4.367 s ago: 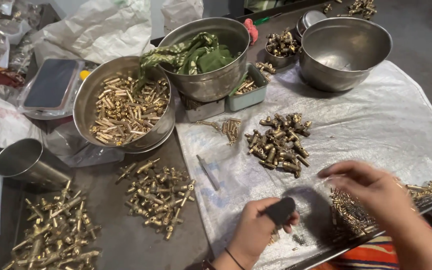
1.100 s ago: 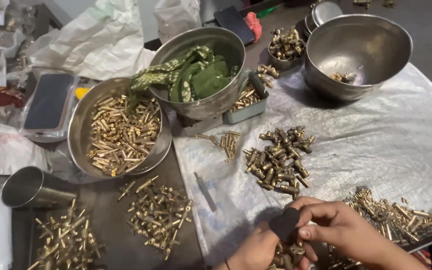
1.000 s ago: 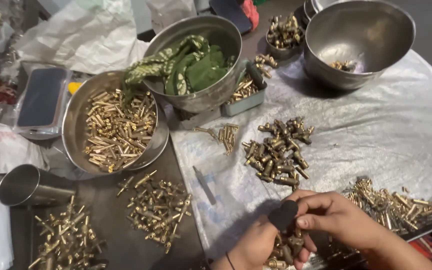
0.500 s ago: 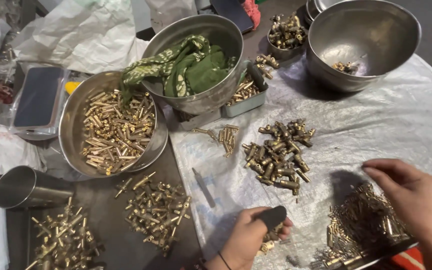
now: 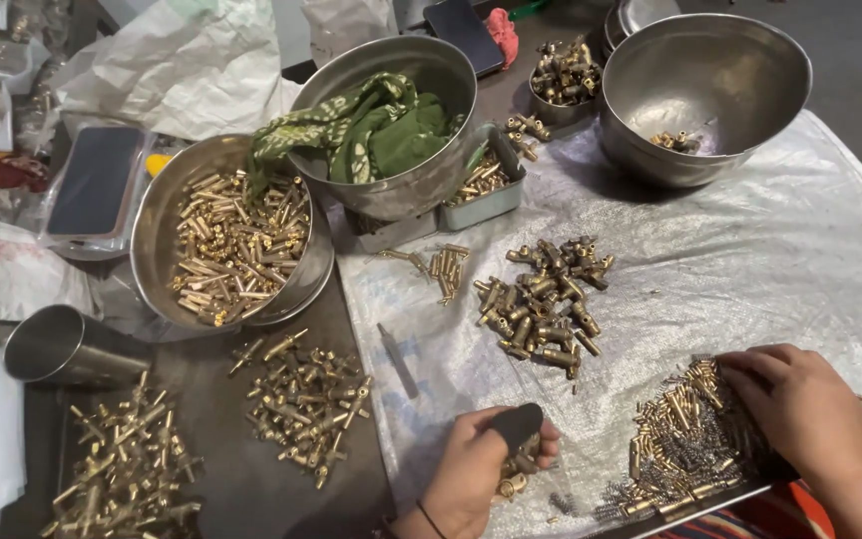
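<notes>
My left hand [image 5: 476,477] grips a small black-handled tool [image 5: 516,424] and brass fittings near the table's front edge. My right hand [image 5: 800,404] rests with curled fingers on a heap of small brass pins and springs [image 5: 680,439] at the front right; whether it holds any I cannot tell. A pile of brass valve fittings [image 5: 546,304] lies on the plastic sheet [image 5: 750,269] just beyond both hands. A thin grey rod [image 5: 397,359] lies to the left of that pile.
A steel bowl of brass tubes [image 5: 236,250], a bowl with green cloth [image 5: 391,125], and a large, nearly empty bowl [image 5: 705,95] stand at the back. Two heaps of brass fittings [image 5: 306,404] [image 5: 122,469] and a tipped steel cup [image 5: 67,349] lie at left.
My right hand left the left hand and the tool, swung out right, then settled onto the heap of pins. The left hand kept the tool in place.
</notes>
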